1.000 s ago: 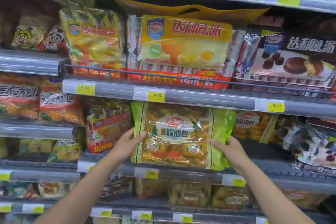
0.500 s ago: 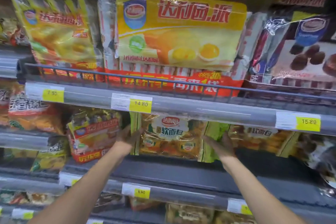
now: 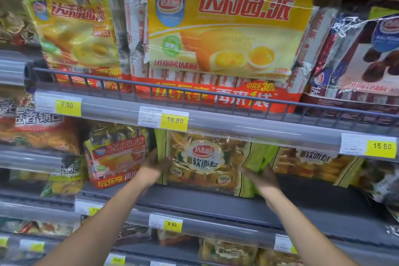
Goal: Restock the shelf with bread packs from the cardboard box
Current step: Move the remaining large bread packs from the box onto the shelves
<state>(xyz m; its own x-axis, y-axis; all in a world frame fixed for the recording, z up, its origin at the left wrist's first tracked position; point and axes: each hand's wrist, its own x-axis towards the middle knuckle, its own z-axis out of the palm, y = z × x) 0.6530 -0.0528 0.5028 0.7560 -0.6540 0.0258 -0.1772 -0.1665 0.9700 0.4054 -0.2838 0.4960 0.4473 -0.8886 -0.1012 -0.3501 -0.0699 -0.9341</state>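
A green-edged clear bread pack [image 3: 205, 164] stands upright deep on the grey middle shelf [image 3: 216, 205], under the shelf above. My left hand [image 3: 153, 168] holds its left edge, thumb on the front. My right hand [image 3: 262, 177] holds the lower right side, fingers against the green edge. Another pack of the same bread [image 3: 313, 164] stands just to its right. The cardboard box is out of view.
A red and yellow cake pack [image 3: 117, 157] stands close on the left. The upper shelf rail [image 3: 216, 93] and price strip [image 3: 259, 127] hang low over the bread pack. Large yellow pie packs [image 3: 226, 32] fill the shelf above. More packs sit on the lower shelf [image 3: 226, 250].
Both hands have pushed the bread pack from the shelf's front edge back under the upper shelf. The camera has moved closer and tilted up.
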